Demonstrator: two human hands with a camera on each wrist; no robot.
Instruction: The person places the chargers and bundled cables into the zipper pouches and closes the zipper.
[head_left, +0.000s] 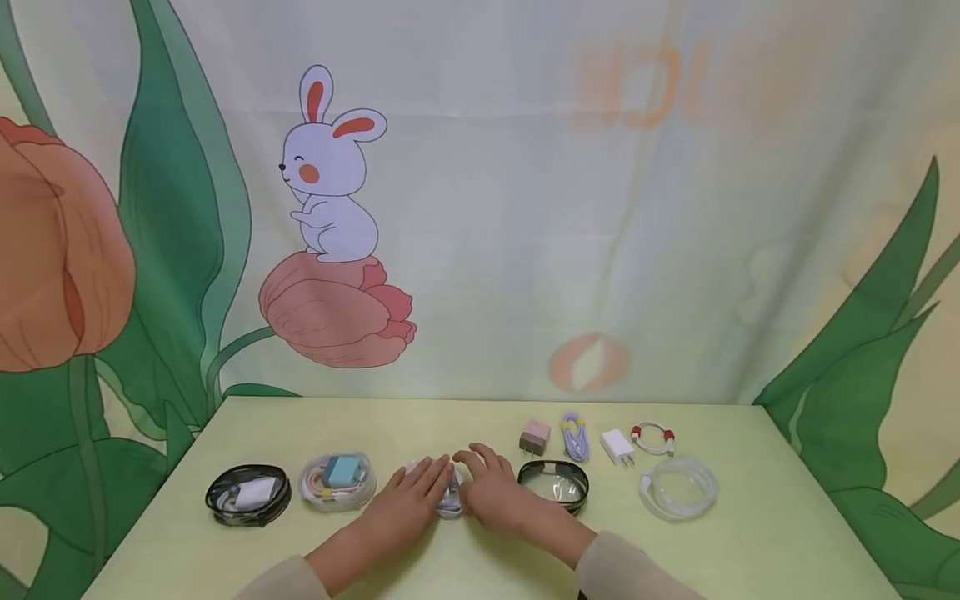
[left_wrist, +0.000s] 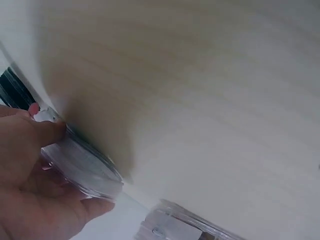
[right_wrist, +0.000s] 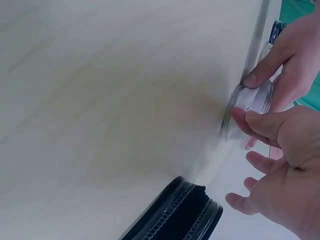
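A round clear plastic case [head_left: 450,503] lies near the middle of the table, mostly covered by the hands. My left hand [head_left: 405,502] lies over its left side; in the left wrist view its thumb and fingers grip the edges of the case [left_wrist: 87,172]. Something whitish shows inside, its kind unclear. My right hand [head_left: 501,498] is at the case's right side. In the right wrist view the right thumb and index finger meet the rim of the case [right_wrist: 231,120], while the other fingers [right_wrist: 240,202] are spread apart from it.
To the left sit a black-rimmed case [head_left: 249,495] and a clear case with a blue charger [head_left: 342,472]. A black-rimmed case [head_left: 555,483] and a clear one [head_left: 678,489] lie right. Behind are a pink charger [head_left: 535,437], purple cable [head_left: 575,437], white charger [head_left: 617,447] and white-red cable [head_left: 653,438].
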